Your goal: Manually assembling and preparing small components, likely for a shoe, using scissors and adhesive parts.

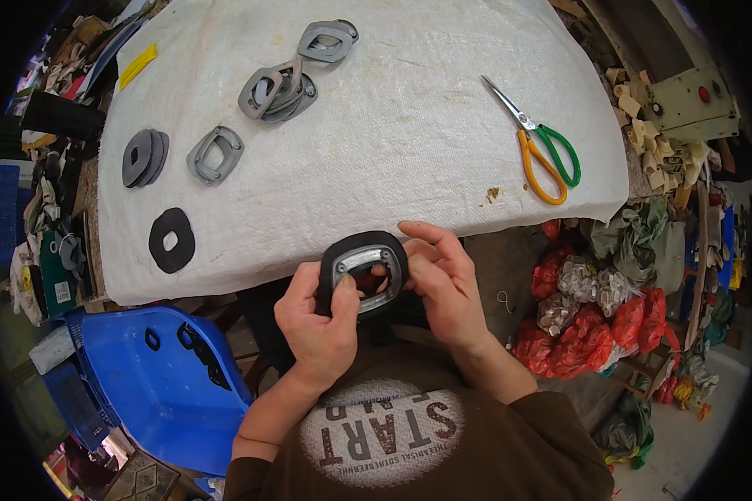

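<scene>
Left hand (319, 321): grips black oval pad (364, 269) with grey frame (366, 275) (thumb on top).
Right hand (444, 284): pinches the pad's right edge.

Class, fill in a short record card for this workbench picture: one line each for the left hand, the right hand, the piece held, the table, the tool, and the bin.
Left hand: left hand grips the held piece from below, thumb on its grey rim.
Right hand: right hand steadies its right edge.
Piece held: black oval pad with grey ring frame on top, above the lap.
Table: white woven cloth carrying loose grey ring frames and a black oval pad.
Tool: scissors with orange and green handles, lying untouched.
Bin: blue plastic crate, lower left, holding black rings.
</scene>
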`<state>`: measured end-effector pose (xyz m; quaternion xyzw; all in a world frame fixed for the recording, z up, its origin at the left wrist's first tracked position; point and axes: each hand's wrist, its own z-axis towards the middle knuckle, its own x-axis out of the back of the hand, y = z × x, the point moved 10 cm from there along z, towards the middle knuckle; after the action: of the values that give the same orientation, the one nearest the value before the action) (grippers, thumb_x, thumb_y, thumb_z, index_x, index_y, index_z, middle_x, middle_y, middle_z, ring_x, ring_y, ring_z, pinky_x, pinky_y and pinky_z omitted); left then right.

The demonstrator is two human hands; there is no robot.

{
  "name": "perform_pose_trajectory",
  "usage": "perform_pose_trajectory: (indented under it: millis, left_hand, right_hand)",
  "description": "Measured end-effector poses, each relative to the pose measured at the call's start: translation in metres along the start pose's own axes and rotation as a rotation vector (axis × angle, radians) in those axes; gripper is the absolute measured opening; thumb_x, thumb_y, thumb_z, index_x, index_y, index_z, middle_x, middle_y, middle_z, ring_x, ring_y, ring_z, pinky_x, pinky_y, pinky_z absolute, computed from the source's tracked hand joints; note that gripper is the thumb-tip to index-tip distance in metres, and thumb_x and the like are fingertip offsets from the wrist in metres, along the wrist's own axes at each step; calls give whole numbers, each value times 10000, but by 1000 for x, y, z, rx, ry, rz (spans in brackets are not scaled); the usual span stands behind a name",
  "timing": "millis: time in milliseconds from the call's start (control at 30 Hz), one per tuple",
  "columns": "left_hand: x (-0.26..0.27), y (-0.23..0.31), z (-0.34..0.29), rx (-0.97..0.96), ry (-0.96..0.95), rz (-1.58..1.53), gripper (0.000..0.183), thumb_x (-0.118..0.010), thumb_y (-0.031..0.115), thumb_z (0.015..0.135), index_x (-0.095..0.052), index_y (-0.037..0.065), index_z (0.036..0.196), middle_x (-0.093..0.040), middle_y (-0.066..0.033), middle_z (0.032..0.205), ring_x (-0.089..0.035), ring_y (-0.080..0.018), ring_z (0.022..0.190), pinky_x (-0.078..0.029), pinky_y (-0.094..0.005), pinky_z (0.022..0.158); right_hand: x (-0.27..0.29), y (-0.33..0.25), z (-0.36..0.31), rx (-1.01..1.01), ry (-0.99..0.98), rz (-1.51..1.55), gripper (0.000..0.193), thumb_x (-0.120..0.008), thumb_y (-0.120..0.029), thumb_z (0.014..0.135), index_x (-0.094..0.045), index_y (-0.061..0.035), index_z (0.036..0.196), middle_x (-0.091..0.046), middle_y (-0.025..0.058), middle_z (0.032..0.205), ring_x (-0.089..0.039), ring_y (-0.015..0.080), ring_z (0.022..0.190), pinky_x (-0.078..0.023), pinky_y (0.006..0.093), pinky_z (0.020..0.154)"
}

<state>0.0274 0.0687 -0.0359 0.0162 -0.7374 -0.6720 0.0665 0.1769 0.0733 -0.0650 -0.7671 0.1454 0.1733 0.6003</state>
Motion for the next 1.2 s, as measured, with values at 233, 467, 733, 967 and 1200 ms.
perform_pose_trajectory:
  millis: [233, 467, 733, 967, 1200]
  left_hand:
    - [-2, 2, -1, -46, 0, 14, 67, -538, 14, 805, -541, -42, 840, -573, -53, 698, -521, -62, 613, -434, -203, 565]
    - [-6, 3, -5, -61, -13, 45, 77, -545, 22, 808, -539, -44, 846, -572, -54, 699, -521, -67, 630, -434, -212, 573]
    - [-9, 4, -6, -63, -5, -4, 84, -534, 33, 819, -532, -45, 848, -569, -55, 700, -513, -68, 625, -428, -210, 575]
    - [-16, 2, -7, -43, -81, -1, 74, -490, 42, 855, -502, -17, 898, -546, -38, 808, -505, -55, 691, -425, -193, 613]
    - [-14, 2, -7, -46, -37, -19, 71, -528, 37, 811, -521, -24, 847, -554, -38, 684, -490, -58, 619, -415, -210, 560]
  right_hand:
    - [-11, -13, 0, 135, 5, -434, 471, -590, 61, 756, -393, 19, 1181, -563, 113, 973, -566, 128, 853, -477, 254, 730]
    - [-5, -13, -3, 89, 83, -293, 400, -603, 48, 758, -429, 34, 1118, -593, 122, 915, -592, 139, 808, -508, 252, 660]
    - [3, 3, -1, -22, 86, -22, 381, -624, 33, 745, -447, 24, 1082, -601, 111, 858, -594, 137, 745, -514, 260, 625]
    - [2, 27, -1, -243, 54, 358, 340, -612, 3, 753, -450, -1, 1052, -598, 117, 817, -596, 162, 688, -497, 279, 633]
    - [-2, 12, 1, -185, 25, 332, 429, -637, -21, 748, -428, -4, 1121, -580, 98, 887, -572, 125, 761, -480, 254, 683]
